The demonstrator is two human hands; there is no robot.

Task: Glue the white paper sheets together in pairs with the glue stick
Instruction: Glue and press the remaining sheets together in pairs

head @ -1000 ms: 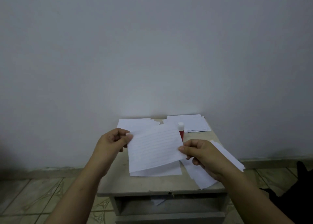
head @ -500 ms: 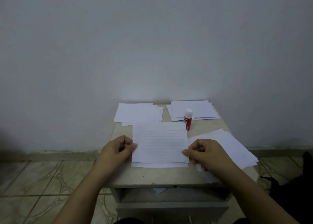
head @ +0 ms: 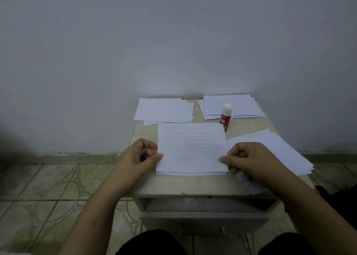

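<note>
Patterned floor tiles (head: 48, 187) surrounded a small table (head: 193, 186) set against a grey wall (head: 173, 42). Near the table's front edge, the left hand (head: 138, 158) pinched the left side of a lined sheet (head: 192, 148) and the right hand (head: 249, 159) pinched its right side; the sheet lay over another sheet (head: 191, 173). A loose paper stack (head: 280, 150) spread along the right edge. Farther back, a glue stick (head: 226, 116) stood upright, capped, between a back-left pile (head: 164, 111) and a back-right pile (head: 241, 106).

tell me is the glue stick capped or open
Capped. The glue stick stands upright on the table with its white cap on top; no glue shows.
</note>
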